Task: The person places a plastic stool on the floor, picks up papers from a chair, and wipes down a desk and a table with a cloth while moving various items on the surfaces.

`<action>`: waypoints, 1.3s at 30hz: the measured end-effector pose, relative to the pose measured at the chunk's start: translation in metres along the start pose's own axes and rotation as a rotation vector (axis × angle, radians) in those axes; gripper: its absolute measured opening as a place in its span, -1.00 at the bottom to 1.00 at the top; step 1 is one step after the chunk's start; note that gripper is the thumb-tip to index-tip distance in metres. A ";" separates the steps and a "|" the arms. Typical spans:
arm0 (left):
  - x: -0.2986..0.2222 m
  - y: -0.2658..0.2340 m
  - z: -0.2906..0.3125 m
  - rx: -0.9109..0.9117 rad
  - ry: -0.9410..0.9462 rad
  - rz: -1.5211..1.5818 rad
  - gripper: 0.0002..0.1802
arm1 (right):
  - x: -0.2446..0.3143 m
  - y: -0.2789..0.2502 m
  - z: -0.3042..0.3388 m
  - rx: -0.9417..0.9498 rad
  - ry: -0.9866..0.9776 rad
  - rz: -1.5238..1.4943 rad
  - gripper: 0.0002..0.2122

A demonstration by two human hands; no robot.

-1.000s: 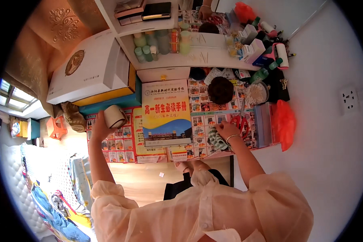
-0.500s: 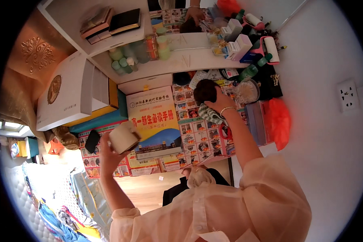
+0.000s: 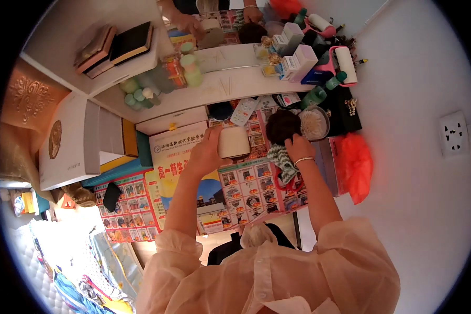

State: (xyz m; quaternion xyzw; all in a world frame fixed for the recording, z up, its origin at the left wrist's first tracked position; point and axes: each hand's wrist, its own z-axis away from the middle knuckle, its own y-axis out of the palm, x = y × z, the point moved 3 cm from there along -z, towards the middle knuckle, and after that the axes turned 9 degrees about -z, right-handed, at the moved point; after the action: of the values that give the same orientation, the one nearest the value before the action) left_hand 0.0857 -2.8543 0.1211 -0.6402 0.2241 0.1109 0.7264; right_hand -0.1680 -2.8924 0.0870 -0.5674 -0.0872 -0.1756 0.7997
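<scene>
My left hand (image 3: 205,152) is closed around the side of a cream, rounded-cornered block (image 3: 234,142), held over the desk beside the yellow booklet (image 3: 175,170); I cannot make out its kind. At the right, the fingers of my right hand (image 3: 300,150) grip the near edge of a dark brown, fuzzy ball (image 3: 282,125). A grey-and-white zigzag cloth (image 3: 282,161) lies just below these fingers, touching the hand. Beside the ball stands a round clear tub of cotton swabs (image 3: 314,123). A pale blister pack (image 3: 244,111) lies beyond the block.
A mirror shelf holds bottles (image 3: 192,73), boxes (image 3: 298,64) and a lint roller (image 3: 345,65). A red plastic bag (image 3: 354,167) sits at the desk's right edge. A black phone-like slab (image 3: 111,197) and a large white box (image 3: 70,141) are at left; red scissors handles (image 3: 285,183) show near the cloth.
My left hand has carried the cream block from the desk's left side to its middle, across the booklet. My right hand and the brown ball have shifted slightly right and nearer.
</scene>
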 end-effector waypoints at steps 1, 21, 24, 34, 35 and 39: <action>-0.001 0.001 -0.007 0.004 0.005 0.000 -0.10 | -0.007 0.003 -0.005 -0.001 0.006 -0.002 -0.66; 0.012 -0.008 -0.015 0.061 0.053 0.140 -0.13 | 0.125 0.026 -0.061 0.335 -0.637 0.421 -0.65; 0.013 -0.006 -0.009 0.070 0.076 0.132 -0.13 | 0.122 0.034 -0.054 0.373 -0.629 0.554 -0.69; 0.006 0.005 -0.030 0.042 0.141 0.094 -0.15 | 0.090 0.029 -0.062 0.201 -0.353 0.467 -0.78; 0.008 0.009 -0.034 0.034 0.152 0.108 -0.15 | 0.087 0.028 -0.061 0.143 -0.377 0.374 -0.76; 0.021 0.019 -0.029 -0.006 0.240 0.111 -0.12 | 0.082 0.013 -0.016 0.142 -0.335 0.161 -0.70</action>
State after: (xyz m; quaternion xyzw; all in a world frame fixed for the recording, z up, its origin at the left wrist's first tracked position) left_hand 0.0899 -2.8827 0.0921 -0.6376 0.3442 0.0743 0.6852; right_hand -0.0881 -2.9191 0.0982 -0.5362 -0.1856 -0.0077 0.8234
